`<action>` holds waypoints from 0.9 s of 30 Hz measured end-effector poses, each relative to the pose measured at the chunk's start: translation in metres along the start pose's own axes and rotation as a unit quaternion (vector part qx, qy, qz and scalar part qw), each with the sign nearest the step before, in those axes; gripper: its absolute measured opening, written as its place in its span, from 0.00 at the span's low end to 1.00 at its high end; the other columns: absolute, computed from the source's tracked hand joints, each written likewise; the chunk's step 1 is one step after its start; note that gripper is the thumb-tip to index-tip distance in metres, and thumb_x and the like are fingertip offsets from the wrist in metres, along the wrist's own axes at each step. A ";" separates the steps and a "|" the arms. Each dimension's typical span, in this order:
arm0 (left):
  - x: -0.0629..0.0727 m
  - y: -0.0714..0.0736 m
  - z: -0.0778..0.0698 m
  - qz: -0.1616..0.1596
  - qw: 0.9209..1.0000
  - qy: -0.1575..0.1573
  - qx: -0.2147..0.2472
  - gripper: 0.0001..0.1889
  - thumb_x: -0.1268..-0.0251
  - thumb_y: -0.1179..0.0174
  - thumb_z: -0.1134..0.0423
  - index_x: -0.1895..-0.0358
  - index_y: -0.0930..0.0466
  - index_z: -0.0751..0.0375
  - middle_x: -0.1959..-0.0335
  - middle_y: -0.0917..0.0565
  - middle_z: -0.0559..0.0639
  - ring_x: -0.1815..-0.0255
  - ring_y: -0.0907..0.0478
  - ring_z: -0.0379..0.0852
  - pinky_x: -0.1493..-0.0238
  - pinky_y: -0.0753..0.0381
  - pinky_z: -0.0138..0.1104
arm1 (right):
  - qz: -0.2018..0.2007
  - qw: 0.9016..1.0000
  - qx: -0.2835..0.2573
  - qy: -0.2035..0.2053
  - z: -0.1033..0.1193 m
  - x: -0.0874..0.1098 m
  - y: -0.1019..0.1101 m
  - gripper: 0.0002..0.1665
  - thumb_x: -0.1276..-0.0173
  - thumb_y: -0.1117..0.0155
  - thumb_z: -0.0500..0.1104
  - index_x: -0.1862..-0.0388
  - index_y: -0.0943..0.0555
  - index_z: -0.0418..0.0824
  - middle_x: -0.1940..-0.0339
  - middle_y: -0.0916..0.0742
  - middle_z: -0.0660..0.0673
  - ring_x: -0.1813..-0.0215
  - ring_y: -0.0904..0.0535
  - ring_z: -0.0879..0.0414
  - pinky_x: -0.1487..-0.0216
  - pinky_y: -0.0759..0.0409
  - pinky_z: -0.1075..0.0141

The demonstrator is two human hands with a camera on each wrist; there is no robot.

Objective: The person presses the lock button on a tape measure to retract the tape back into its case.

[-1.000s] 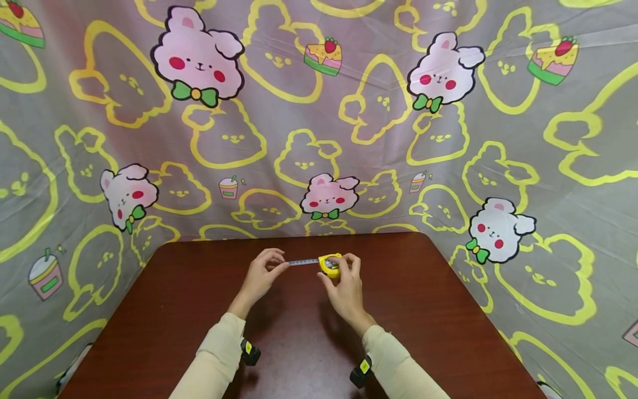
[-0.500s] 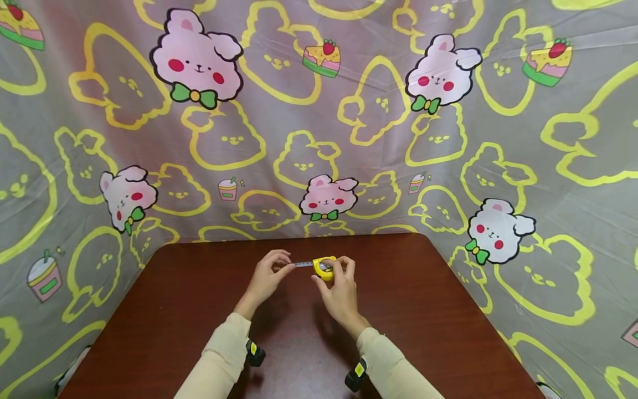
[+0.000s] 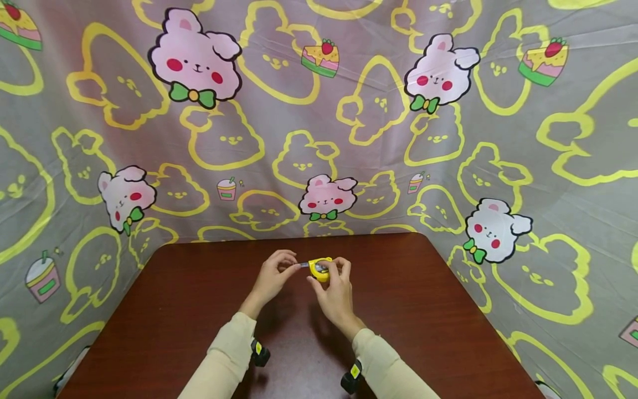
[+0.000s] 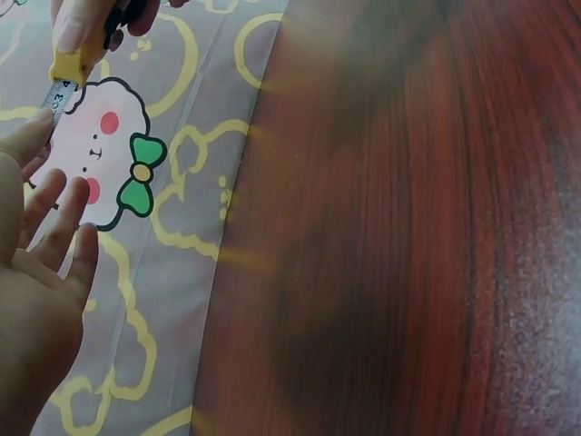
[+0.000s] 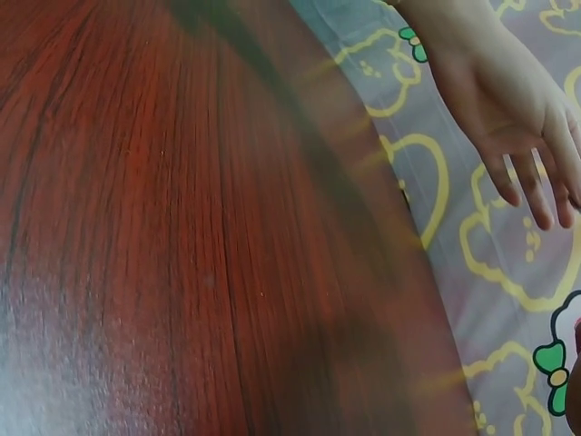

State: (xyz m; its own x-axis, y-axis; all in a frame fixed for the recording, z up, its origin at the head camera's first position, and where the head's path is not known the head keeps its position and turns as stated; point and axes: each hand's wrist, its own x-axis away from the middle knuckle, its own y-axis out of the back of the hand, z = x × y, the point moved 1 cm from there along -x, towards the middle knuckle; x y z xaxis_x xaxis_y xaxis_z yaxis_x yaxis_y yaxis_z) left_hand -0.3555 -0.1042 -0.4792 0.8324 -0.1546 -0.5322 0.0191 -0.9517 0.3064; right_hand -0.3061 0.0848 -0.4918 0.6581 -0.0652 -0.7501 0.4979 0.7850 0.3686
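A yellow tape measure (image 3: 320,269) is held up above the table. My right hand (image 3: 335,291) grips its case between thumb and fingers. A short length of silver blade (image 3: 303,265) sticks out on the left side. My left hand (image 3: 269,278) pinches the blade's end between thumb and forefinger. In the left wrist view the left hand (image 4: 41,282) has its other fingers spread loosely, and the numbered blade (image 4: 60,96) runs up to the yellow case (image 4: 69,67). The right wrist view shows the left hand (image 5: 513,100) at upper right; the tape measure is out of sight there.
Beneath both hands lies a dark red-brown wooden table (image 3: 199,299). A grey curtain (image 3: 369,33) with bunny prints hangs around its back and sides. Each forearm wears a small black wrist camera, one on the left (image 3: 261,354) and one on the right (image 3: 351,378).
The exposed blade has grown shorter as the hands drew together. My right hand moved left with the case, and my left hand moved right with the blade's end.
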 end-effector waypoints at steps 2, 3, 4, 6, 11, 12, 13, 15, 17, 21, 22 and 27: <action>-0.001 -0.001 -0.001 0.002 1.000 -0.003 0.004 0.06 0.33 0.29 0.67 0.60 0.15 0.66 0.49 0.17 0.53 0.55 0.16 0.52 0.54 0.18 0.53 | -0.003 1.000 0.000 0.002 0.001 0.000 -0.002 0.27 0.42 0.16 0.44 0.47 0.20 0.42 0.46 0.29 0.40 0.69 0.22 0.57 0.69 0.20 0.67; -0.001 -0.001 -0.001 0.003 1.000 -0.005 0.007 0.06 0.33 0.29 0.67 0.60 0.15 0.66 0.49 0.17 0.53 0.55 0.16 0.52 0.54 0.18 0.53 | -0.003 1.000 -0.001 0.002 0.002 0.000 -0.003 0.27 0.42 0.16 0.44 0.47 0.20 0.42 0.46 0.29 0.40 0.69 0.22 0.57 0.69 0.20 0.67; -0.001 -0.001 -0.001 0.004 1.000 -0.006 0.008 0.05 0.33 0.29 0.67 0.60 0.14 0.65 0.49 0.17 0.53 0.55 0.16 0.52 0.54 0.18 0.53 | -0.003 1.000 -0.001 0.002 0.002 0.001 -0.004 0.27 0.41 0.16 0.45 0.47 0.20 0.42 0.46 0.29 0.40 0.69 0.22 0.57 0.69 0.20 0.67; -0.002 -0.002 -0.001 0.007 1.000 -0.009 0.010 0.05 0.32 0.29 0.67 0.60 0.14 0.64 0.50 0.17 0.54 0.55 0.16 0.53 0.54 0.18 0.51 | -0.003 1.000 -0.002 0.000 0.004 0.001 -0.005 0.27 0.41 0.16 0.46 0.47 0.19 0.42 0.46 0.29 0.40 0.70 0.22 0.58 0.69 0.20 0.67; -0.003 -0.003 -0.004 0.016 1.000 -0.012 -0.006 0.04 0.31 0.31 0.67 0.58 0.14 0.62 0.51 0.17 0.52 0.54 0.17 0.50 0.54 0.18 0.43 | -0.009 1.000 -0.003 0.000 0.007 0.002 -0.009 0.27 0.42 0.16 0.44 0.47 0.20 0.41 0.46 0.29 0.39 0.70 0.23 0.58 0.69 0.21 0.67; -0.003 -0.003 -0.004 0.019 1.000 -0.012 -0.010 0.04 0.31 0.31 0.66 0.58 0.14 0.62 0.51 0.17 0.51 0.54 0.17 0.49 0.54 0.18 0.42 | -0.009 1.000 -0.004 -0.001 0.007 0.002 -0.009 0.27 0.41 0.16 0.44 0.47 0.19 0.41 0.46 0.29 0.39 0.70 0.23 0.58 0.69 0.21 0.67; -0.003 -0.004 -0.004 0.019 1.000 -0.013 -0.010 0.04 0.30 0.31 0.66 0.57 0.14 0.63 0.51 0.17 0.51 0.54 0.17 0.49 0.54 0.18 0.42 | -0.011 1.000 -0.005 -0.002 0.008 0.002 -0.010 0.27 0.41 0.16 0.43 0.47 0.19 0.40 0.46 0.29 0.39 0.71 0.23 0.58 0.70 0.21 0.67; -0.003 -0.004 -0.004 0.024 1.000 -0.014 -0.012 0.05 0.30 0.31 0.66 0.56 0.14 0.63 0.51 0.17 0.52 0.54 0.17 0.48 0.54 0.18 0.41 | -0.009 1.000 -0.006 -0.004 0.009 0.001 -0.009 0.26 0.40 0.17 0.44 0.47 0.19 0.40 0.46 0.29 0.38 0.71 0.23 0.58 0.70 0.20 0.67; -0.004 -0.004 -0.004 0.028 0.999 -0.018 -0.013 0.06 0.29 0.32 0.65 0.55 0.14 0.64 0.51 0.17 0.54 0.54 0.16 0.48 0.54 0.18 0.41 | -0.007 1.000 -0.003 -0.008 0.010 0.001 -0.008 0.25 0.39 0.18 0.45 0.47 0.19 0.40 0.46 0.29 0.38 0.71 0.23 0.58 0.69 0.20 0.67; -0.004 -0.005 -0.004 0.037 0.999 -0.026 -0.019 0.06 0.28 0.33 0.67 0.54 0.14 0.66 0.49 0.18 0.57 0.53 0.16 0.49 0.54 0.17 0.41 | -0.005 1.000 0.002 -0.009 0.009 0.001 -0.007 0.26 0.39 0.18 0.46 0.47 0.19 0.40 0.46 0.29 0.38 0.70 0.22 0.57 0.69 0.20 0.65; -0.003 -0.005 -0.004 0.040 0.999 -0.027 -0.020 0.07 0.28 0.34 0.67 0.53 0.15 0.67 0.49 0.18 0.57 0.52 0.16 0.49 0.53 0.17 0.41 | -0.006 1.000 0.004 -0.009 0.009 0.001 -0.007 0.26 0.39 0.18 0.46 0.47 0.19 0.40 0.46 0.29 0.38 0.69 0.22 0.56 0.69 0.20 0.65; -0.002 -0.007 -0.006 0.052 0.998 -0.028 -0.029 0.09 0.26 0.36 0.69 0.50 0.15 0.70 0.48 0.18 0.55 0.51 0.16 0.50 0.52 0.17 0.44 | -0.003 1.000 0.010 -0.006 0.009 0.003 -0.010 0.27 0.40 0.17 0.46 0.47 0.20 0.42 0.45 0.29 0.39 0.68 0.22 0.56 0.68 0.20 0.65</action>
State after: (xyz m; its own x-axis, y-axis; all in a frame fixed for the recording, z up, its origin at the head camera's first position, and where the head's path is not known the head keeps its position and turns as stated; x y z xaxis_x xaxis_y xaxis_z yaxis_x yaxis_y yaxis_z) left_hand -0.3536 -0.0953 -0.4758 0.7994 -0.2670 -0.5382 -0.0311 -0.9130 0.4068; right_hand -0.3035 0.0709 -0.4928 0.6616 -0.0779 -0.7458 0.5134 0.7720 0.3748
